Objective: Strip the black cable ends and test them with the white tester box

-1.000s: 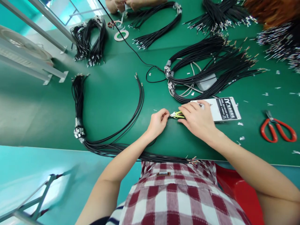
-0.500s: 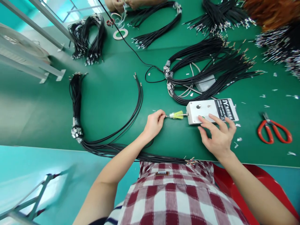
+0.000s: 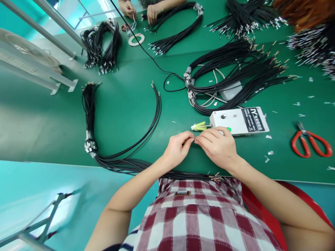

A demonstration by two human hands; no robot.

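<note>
My left hand (image 3: 179, 148) is closed in a pinch, and my right hand (image 3: 218, 144) pinches from the other side, fingertips nearly meeting. Between them shows a tiny cable end, mostly hidden by the fingers. Just behind my hands is a white box (image 3: 239, 121) with a knob, a switch and a black label; a yellow-green clip-like piece (image 3: 199, 126) projects from its left side. A bundle of black cables (image 3: 120, 164) bound with a silvery wrap curves from the left and runs under my left forearm along the table's front edge.
Red-handled pliers (image 3: 311, 141) lie at the right. More black cables (image 3: 225, 75) lie behind the box. Another person's hands (image 3: 153, 13) work at the far edge, near a tape roll (image 3: 136, 39). Metal posts (image 3: 39, 71) stand at the left.
My right hand has left the box and come in to meet my left hand. My left hand has moved slightly right and toward me, away from the yellow-green piece. The other person's hands show more.
</note>
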